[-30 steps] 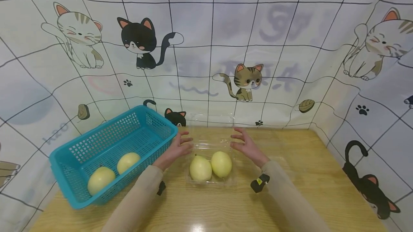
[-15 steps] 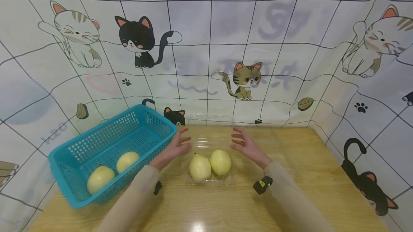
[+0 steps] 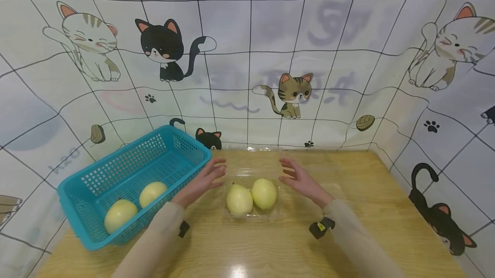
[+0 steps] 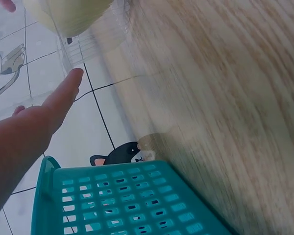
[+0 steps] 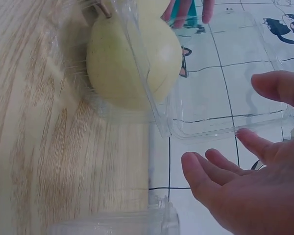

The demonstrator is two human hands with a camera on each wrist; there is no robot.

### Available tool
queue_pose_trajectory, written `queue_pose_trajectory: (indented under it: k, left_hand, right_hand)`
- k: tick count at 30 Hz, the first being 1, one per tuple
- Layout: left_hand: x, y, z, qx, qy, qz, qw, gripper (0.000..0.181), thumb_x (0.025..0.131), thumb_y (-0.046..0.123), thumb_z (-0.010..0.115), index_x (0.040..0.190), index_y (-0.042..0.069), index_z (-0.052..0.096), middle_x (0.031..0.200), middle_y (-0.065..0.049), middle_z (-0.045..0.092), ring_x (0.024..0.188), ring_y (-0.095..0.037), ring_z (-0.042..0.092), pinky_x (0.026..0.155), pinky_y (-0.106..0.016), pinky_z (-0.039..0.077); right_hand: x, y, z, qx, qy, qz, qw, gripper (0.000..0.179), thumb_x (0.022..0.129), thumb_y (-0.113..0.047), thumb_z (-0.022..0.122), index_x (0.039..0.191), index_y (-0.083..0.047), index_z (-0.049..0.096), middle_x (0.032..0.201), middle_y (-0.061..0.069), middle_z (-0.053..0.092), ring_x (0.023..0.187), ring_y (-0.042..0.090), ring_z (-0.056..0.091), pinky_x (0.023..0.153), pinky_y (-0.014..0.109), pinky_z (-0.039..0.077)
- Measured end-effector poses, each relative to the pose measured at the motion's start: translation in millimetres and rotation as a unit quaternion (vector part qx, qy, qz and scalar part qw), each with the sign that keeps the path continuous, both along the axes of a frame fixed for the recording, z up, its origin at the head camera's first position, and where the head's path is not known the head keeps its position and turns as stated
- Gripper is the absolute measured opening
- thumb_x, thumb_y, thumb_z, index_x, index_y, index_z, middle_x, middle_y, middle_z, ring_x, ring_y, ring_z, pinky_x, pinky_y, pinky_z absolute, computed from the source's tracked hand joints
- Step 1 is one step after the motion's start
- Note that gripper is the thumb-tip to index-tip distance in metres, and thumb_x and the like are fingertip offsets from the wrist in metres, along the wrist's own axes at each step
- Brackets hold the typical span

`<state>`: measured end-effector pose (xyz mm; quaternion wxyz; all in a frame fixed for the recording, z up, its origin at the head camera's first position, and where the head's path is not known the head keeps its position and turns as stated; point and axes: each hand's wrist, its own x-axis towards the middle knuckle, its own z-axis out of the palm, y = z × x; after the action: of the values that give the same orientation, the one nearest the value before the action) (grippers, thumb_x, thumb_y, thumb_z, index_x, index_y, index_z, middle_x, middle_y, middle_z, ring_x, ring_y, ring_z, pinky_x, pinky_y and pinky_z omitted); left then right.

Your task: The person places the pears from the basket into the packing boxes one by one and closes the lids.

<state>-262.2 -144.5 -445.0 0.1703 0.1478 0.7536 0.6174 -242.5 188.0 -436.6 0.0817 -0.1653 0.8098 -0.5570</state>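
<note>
A clear plastic clamshell box (image 3: 253, 217) stands on the table with its lid (image 3: 253, 157) raised at the back. Two pale yellow pears, one on the left (image 3: 239, 200) and one on the right (image 3: 264, 194), sit side by side in its base. At the lid's left side is my left hand (image 3: 206, 179), fingers extended and slightly bent. My right hand (image 3: 303, 181) mirrors it on the other side, fingers spread. The right wrist view shows its fingertips (image 5: 245, 134) right at the lid's edge. Neither hand grips anything.
A teal perforated basket (image 3: 81, 183) stands left of the box, close to my left forearm, holding two more pears (image 3: 120, 216). Another clear plastic container (image 5: 117, 226) lies to the right. Behind the wooden table (image 3: 247, 252) hangs a cat-printed sheet (image 3: 232, 33).
Both hands have drawn slightly apart, away from the lid's sides. The lid has tilted, its top edge now lower in the head view. Pears and basket stay put.
</note>
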Motion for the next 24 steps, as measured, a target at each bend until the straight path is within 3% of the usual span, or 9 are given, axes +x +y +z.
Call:
queue_pose_trajectory:
  k: [6,14,24]
  left_hand:
    - [5.7,-3.6,2.4,0.010,-0.010,-0.015,0.9998,0.063,0.103,0.049,0.032,0.150,0.008,0.023,0.154,-0.020,0.023,0.139,-0.040,0.026,0.107,-0.051,0.033]
    - [17.5,-3.3,9.3,-0.003,-0.051,0.004,0.9987,0.069,0.103,0.052,0.026,0.150,0.003,0.023,0.154,-0.027,0.020,0.138,-0.046,0.024,0.107,-0.058,0.028]
    - [30.3,-5.4,4.9,-0.004,-0.067,0.008,0.9977,0.073,0.098,0.062,0.032,0.145,0.007,0.035,0.151,-0.021,0.032,0.134,-0.044,0.034,0.102,-0.057,0.037]
  right_hand:
    - [9.0,3,5.3,0.018,-0.020,-0.015,0.9995,0.057,0.102,-0.034,0.048,0.145,0.001,0.034,0.146,0.027,0.034,0.131,0.044,0.037,0.106,0.056,0.031]
    - [21.1,6,8.2,-0.011,-0.079,-0.001,0.9968,0.070,0.104,-0.048,0.030,0.149,0.005,0.024,0.151,0.027,0.026,0.138,0.043,0.027,0.112,0.053,0.020]
    - [39.8,-2,9.8,0.013,-0.106,-0.042,0.9934,0.069,0.101,-0.053,0.037,0.147,-0.002,0.035,0.150,0.022,0.032,0.133,0.046,0.032,0.108,0.061,0.020]
